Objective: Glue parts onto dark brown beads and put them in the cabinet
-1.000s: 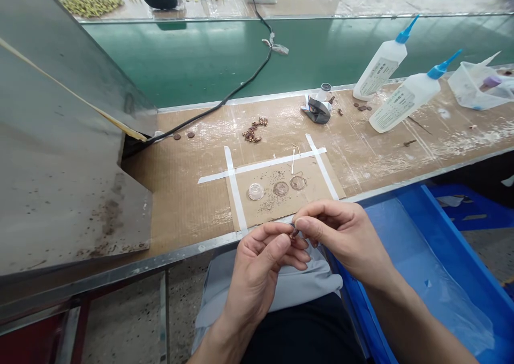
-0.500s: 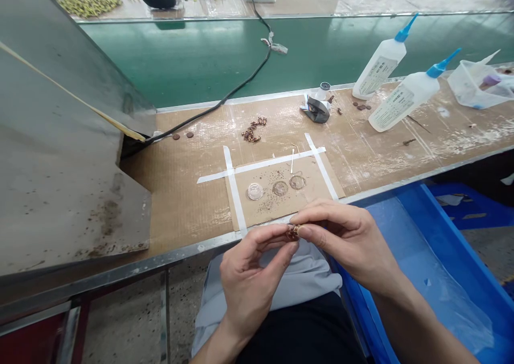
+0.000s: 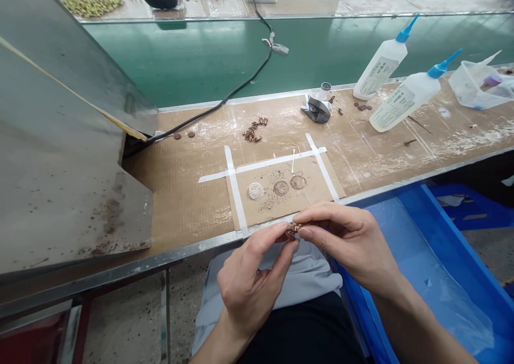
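Between both hands, above my lap near the bench edge, is a small brown and gold figurine-like piece [image 3: 292,232]; its exact kind is too small to tell. My left hand [image 3: 252,270] pinches its lower left side with thumb and forefinger. From the right, my right hand [image 3: 345,238] pinches its gold upper end, fingertips covering part of it. Just beyond the hands lies a taped cardboard sheet [image 3: 241,206] bearing a clear round disc [image 3: 256,191], two more discs with brownish residue [image 3: 280,188], and a cotton swab [image 3: 293,161].
Similar brown-gold pieces [image 3: 254,130] lie farther back on the bench. Two white bottles with blue nozzles [image 3: 405,101] and a clear plastic tub [image 3: 474,88] stand right. A black cable [image 3: 225,99] crosses the bench. A metal housing [image 3: 72,166] is at left, a blue bin [image 3: 421,257] at lower right.
My left hand's fingers have shifted slightly, and more of the brown piece shows between the fingertips. My right hand stays nearly still, and the bench items are unmoved.
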Available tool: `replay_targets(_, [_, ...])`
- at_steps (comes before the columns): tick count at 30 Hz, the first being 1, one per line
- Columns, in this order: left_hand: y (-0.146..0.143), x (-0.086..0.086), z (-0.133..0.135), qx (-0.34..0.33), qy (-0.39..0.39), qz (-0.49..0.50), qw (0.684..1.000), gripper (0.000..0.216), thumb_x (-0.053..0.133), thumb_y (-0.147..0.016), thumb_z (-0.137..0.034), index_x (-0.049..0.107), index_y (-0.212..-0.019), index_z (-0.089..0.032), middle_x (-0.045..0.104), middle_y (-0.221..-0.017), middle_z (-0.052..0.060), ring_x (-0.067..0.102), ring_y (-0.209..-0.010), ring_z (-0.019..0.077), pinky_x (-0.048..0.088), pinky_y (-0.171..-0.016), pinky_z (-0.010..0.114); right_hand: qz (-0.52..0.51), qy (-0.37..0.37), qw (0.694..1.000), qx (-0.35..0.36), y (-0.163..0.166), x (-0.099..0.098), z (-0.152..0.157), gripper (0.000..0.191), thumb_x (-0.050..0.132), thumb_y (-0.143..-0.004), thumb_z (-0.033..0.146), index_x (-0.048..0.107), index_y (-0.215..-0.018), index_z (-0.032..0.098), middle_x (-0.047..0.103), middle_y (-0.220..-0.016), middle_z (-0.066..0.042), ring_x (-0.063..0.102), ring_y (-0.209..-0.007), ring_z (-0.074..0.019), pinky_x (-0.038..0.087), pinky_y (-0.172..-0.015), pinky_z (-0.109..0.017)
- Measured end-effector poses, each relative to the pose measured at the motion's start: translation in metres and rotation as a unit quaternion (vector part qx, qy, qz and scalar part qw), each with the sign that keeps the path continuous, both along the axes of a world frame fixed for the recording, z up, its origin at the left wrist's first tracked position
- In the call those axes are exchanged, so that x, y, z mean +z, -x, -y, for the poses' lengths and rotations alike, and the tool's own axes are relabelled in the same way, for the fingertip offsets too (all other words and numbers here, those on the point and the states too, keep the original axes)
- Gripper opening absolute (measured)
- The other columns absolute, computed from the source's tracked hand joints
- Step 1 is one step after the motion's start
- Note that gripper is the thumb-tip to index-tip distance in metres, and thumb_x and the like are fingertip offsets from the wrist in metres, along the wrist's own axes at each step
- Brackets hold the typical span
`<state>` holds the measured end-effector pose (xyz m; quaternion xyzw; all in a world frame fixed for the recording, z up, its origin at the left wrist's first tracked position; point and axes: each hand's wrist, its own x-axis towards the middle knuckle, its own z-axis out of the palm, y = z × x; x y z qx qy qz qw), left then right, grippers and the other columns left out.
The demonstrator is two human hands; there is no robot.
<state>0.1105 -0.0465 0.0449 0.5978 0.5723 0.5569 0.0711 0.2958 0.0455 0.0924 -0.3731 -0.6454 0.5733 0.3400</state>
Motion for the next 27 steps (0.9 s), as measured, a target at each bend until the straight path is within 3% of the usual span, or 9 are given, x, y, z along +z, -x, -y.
replay_targets(8, [0.0001,-0.0005,0.0002,0.02,-0.005,-0.027,0.999,0.053,0.094,-0.097,-0.004,0.076,-0.144,-0.019,0.092,-0.121,0.002,0.091,-0.099,0.0167,0.072,-0.101,0.024,-0.041,0.084,0.996,-0.002,-0.0024,-0.0083,0.0048,0.017,0.096,-0.105,0.037,0.093,-0.122,0.034,0.09,-0.115,-0.002,0.088,-0.104,-0.0267,0.074,-0.097,-0.039])
replay_targets(21, [-0.0019,0.0,-0.0008,0.023,-0.005,-0.038,0.999,0.05,0.093,-0.099,-0.007,0.076,-0.145,-0.019,0.092,-0.12,0.003,0.092,-0.096,0.0179,0.073,-0.1,0.026,-0.037,0.066,0.997,0.009,-0.0063,-0.0063,0.0035,0.018,0.092,-0.108,0.032,0.093,-0.126,0.034,0.09,-0.118,-0.002,0.088,-0.108,-0.026,0.072,-0.098,-0.037])
replay_targets(27, [-0.0015,0.0021,0.0002,0.025,0.002,-0.04,0.999,0.054,0.094,-0.097,-0.007,0.076,-0.146,-0.022,0.092,-0.12,0.001,0.092,-0.096,0.0196,0.075,-0.098,0.028,-0.025,0.06,0.998,0.007,-0.0077,-0.0043,0.0029,0.017,0.091,-0.109,0.035,0.093,-0.125,0.035,0.089,-0.118,-0.003,0.087,-0.11,-0.0281,0.073,-0.097,-0.041])
